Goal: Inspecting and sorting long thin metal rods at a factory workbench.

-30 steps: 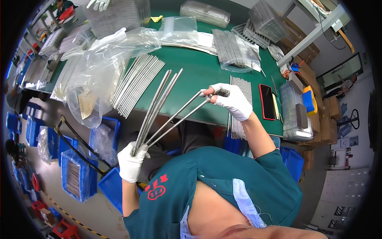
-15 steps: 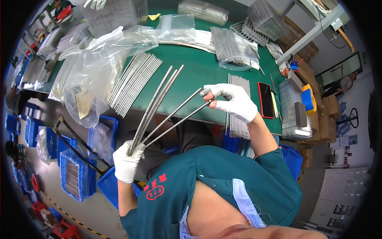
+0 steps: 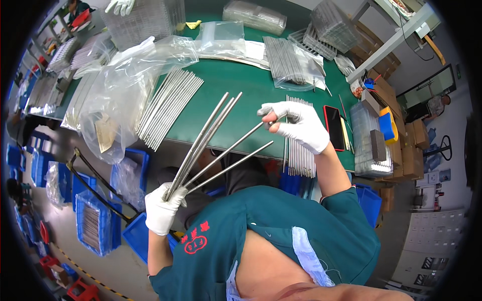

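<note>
My left hand [image 3: 164, 209], in a white glove, is closed around the lower ends of several thin metal rods [image 3: 203, 138], which fan out upward and to the right. Thumb and fingers of my right hand [image 3: 300, 125] pinch the far end of one rod [image 3: 236, 144] from that bunch; its glove leaves some fingertips bare. Below it, another rod [image 3: 233, 165] slants out with its tip free. Loose rods lie in a row [image 3: 170, 105] on the green table [image 3: 231, 75] to the left, and a second row [image 3: 301, 155] lies under and beside my right forearm.
Clear plastic bags [image 3: 120, 95] cover the table's left side. Toward the back are a bagged bundle of rods [image 3: 285, 60] and clear plastic trays [image 3: 143, 25]. A red-edged phone [image 3: 333, 128] lies at the right, near a blue and yellow tape dispenser [image 3: 387, 125]. Blue bins [image 3: 98, 220] stand on the floor.
My right fingers have passed from the tip of the lower rod to the tip of the one above it. The lower rod's end is now free, and the bunch has tilted slightly right.
</note>
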`<move>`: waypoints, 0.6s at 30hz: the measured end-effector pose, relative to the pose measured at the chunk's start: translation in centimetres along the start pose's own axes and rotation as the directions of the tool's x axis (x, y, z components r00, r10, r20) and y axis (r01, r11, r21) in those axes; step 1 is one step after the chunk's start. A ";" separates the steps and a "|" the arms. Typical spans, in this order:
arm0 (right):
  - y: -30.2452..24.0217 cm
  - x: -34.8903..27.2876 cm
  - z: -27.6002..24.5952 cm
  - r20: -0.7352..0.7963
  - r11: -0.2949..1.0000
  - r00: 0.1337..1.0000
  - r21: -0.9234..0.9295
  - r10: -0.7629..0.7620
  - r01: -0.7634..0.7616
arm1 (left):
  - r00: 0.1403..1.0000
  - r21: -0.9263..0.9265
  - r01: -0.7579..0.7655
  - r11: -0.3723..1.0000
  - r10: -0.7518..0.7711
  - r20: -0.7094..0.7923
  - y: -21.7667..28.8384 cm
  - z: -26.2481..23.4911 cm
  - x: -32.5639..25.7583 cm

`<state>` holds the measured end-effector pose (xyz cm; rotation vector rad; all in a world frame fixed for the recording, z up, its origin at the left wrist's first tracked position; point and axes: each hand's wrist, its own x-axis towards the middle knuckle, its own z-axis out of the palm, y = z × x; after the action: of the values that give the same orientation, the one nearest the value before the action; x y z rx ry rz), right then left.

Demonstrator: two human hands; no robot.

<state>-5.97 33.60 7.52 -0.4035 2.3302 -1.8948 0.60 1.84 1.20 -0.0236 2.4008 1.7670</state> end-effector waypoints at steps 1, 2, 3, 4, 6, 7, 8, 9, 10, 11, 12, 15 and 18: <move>-0.2 0.1 0.2 0.000 1.000 1.000 0.000 -0.005 0.005 | 1.000 0.020 -0.003 1.000 0.003 0.012 0.1 0.0 0.0; -0.4 0.1 0.3 0.007 1.000 1.000 -0.014 0.009 -0.008 | 1.000 0.012 -0.002 1.000 0.002 0.014 0.1 0.0 -0.1; -0.4 0.1 0.4 0.013 0.999 1.000 -0.029 0.022 -0.022 | 1.000 0.012 -0.004 1.000 0.004 0.013 0.0 0.0 -0.1; -0.4 0.2 0.3 0.050 0.999 0.999 -0.034 -0.007 0.009 | 1.000 0.026 -0.012 1.000 0.012 0.020 -0.1 0.0 0.0; -0.6 0.3 0.3 0.056 0.999 0.998 -0.033 -0.005 0.007 | 1.000 0.041 -0.016 0.999 0.015 0.025 -0.1 0.0 0.0; -0.6 0.3 0.3 0.061 0.999 0.998 -0.032 -0.004 0.006 | 0.999 0.042 -0.016 0.999 0.014 0.031 -0.1 -0.1 0.0; -0.6 0.3 0.2 0.060 1.000 0.998 -0.031 -0.002 0.004 | 0.999 0.043 -0.016 0.999 0.014 0.038 0.0 -0.1 0.1; -0.5 0.4 0.1 0.091 0.994 0.995 -0.095 -0.041 0.049 | 0.999 0.043 -0.015 0.999 0.013 0.040 0.1 -0.1 0.1; -0.5 0.4 0.0 0.125 0.983 0.989 -0.156 -0.077 0.096 | 0.999 0.046 -0.008 0.999 0.005 0.050 0.1 -0.1 0.2; -0.5 0.4 0.0 0.126 0.983 0.989 -0.155 -0.076 0.096 | 0.998 0.048 0.000 0.999 -0.003 0.057 0.1 -0.1 0.2; -0.5 0.3 0.1 0.124 0.978 0.988 -0.174 -0.091 0.112 | 0.998 0.048 0.002 0.999 -0.005 0.056 0.1 -0.1 0.3; -0.3 0.2 -0.6 0.151 0.984 0.984 -0.138 -0.092 0.113 | 0.997 -0.024 0.035 0.999 -0.033 0.073 0.0 0.0 0.3; 0.1 0.6 -1.8 -0.126 0.993 0.992 0.115 -0.005 0.020 | 0.992 -0.015 0.021 1.000 -0.019 0.123 0.1 0.0 0.3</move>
<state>-7.01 35.13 7.81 -0.2957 2.2820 -2.1070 0.28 1.89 1.28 0.0569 2.2930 1.7260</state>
